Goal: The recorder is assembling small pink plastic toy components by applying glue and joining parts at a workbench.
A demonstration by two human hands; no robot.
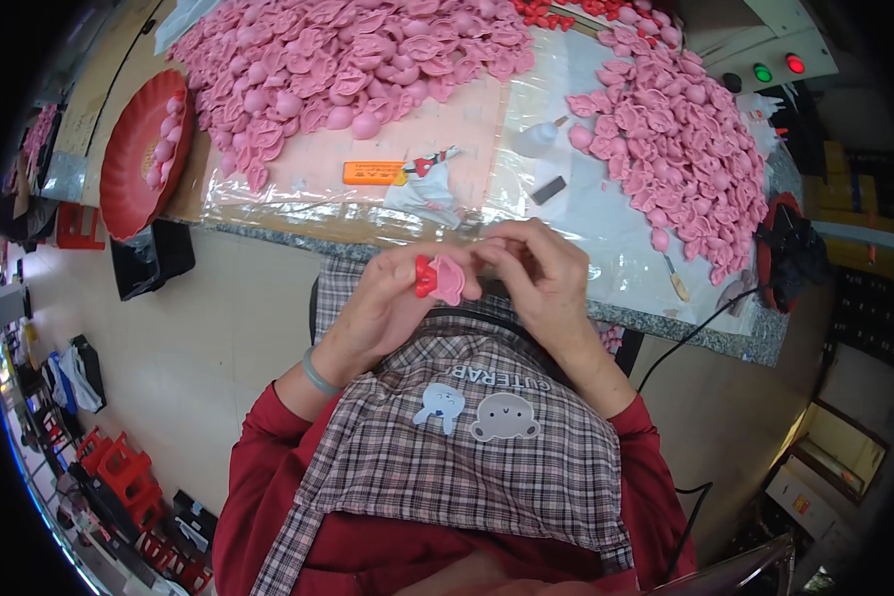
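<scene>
the left hand (pixel 382 303) holds a small pink moulded piece (pixel 449 281) at its fingers, with a red bow (pixel 425 277) touching the side of the piece toward the palm. piece and bow together form a short assembly whose long axis runs roughly left to right, the pink end pointing toward the right hand (pixel 544 266). the left hand is curled and grips the piece; the right hand is bent inward with thumb and forefinger drawn close, though whether their tips meet or pinch something cannot be told. the principal relation is lateral: the piece lies below and to the left of the right fingertips, near them but apparently apart, and the left hand is the nearer, being in contact. both hands hang just before the near edge of the worktable (pixel 685 336), above a checked apron (pixel 487 437). beyond them lie a large pink heap (pixel 358 60), a second pink heap at right (pixel 675 149) and a small bottle (pixel 536 139).
</scene>
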